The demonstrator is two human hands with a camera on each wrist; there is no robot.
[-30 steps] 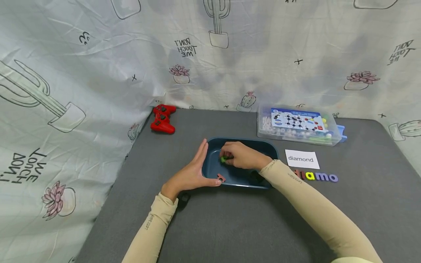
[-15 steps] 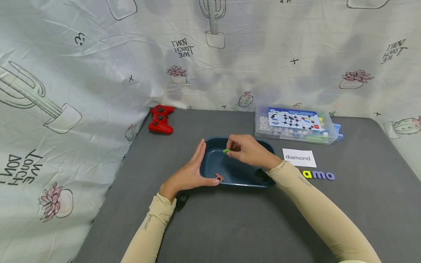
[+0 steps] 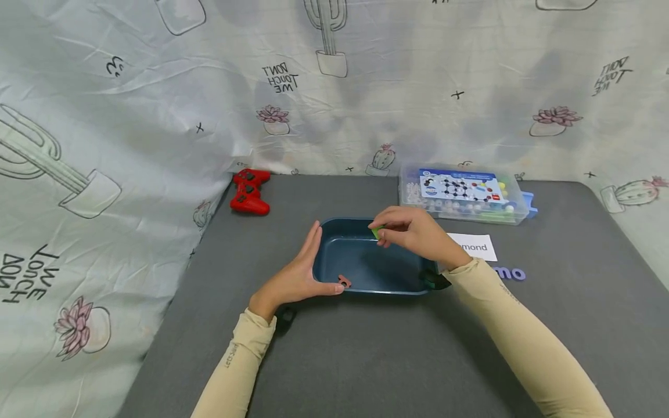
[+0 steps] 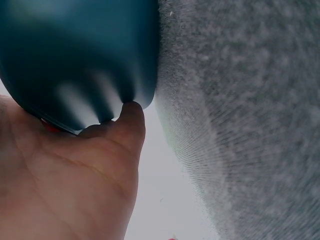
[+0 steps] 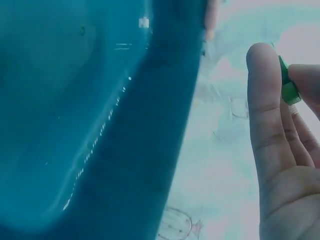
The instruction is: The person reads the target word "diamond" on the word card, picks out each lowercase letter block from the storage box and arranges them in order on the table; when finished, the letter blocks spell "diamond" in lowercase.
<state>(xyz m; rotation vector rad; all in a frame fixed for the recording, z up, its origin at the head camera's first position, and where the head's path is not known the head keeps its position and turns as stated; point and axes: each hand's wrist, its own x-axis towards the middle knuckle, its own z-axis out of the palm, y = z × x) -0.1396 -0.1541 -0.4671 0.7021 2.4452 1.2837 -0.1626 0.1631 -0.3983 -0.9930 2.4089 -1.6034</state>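
A dark blue rectangular tray [image 3: 376, 270] lies in front of me in the head view. My left hand [image 3: 297, 283] rests against its left end, fingers straight along the side and thumb on the near rim. Close to that thumb, inside the tray, lies a small reddish-brown piece [image 3: 344, 281], probably a letter. Above the tray's far right part, my right hand [image 3: 415, 231] pinches a small green letter piece [image 3: 377, 232] between thumb and fingers. The right wrist view also shows this green piece [image 5: 290, 93]; which letter it is cannot be seen.
Right of the tray, a white word card [image 3: 482, 247] and purple letters [image 3: 517, 274] are partly hidden by my right arm. A clear plastic box [image 3: 465, 197] of small parts stands behind. A red game controller [image 3: 250, 192] lies at the back left.
My right hand has lifted the green letter piece from inside the tray and moved right, covering more of the card and letters. The left hand keeps its place on the tray.
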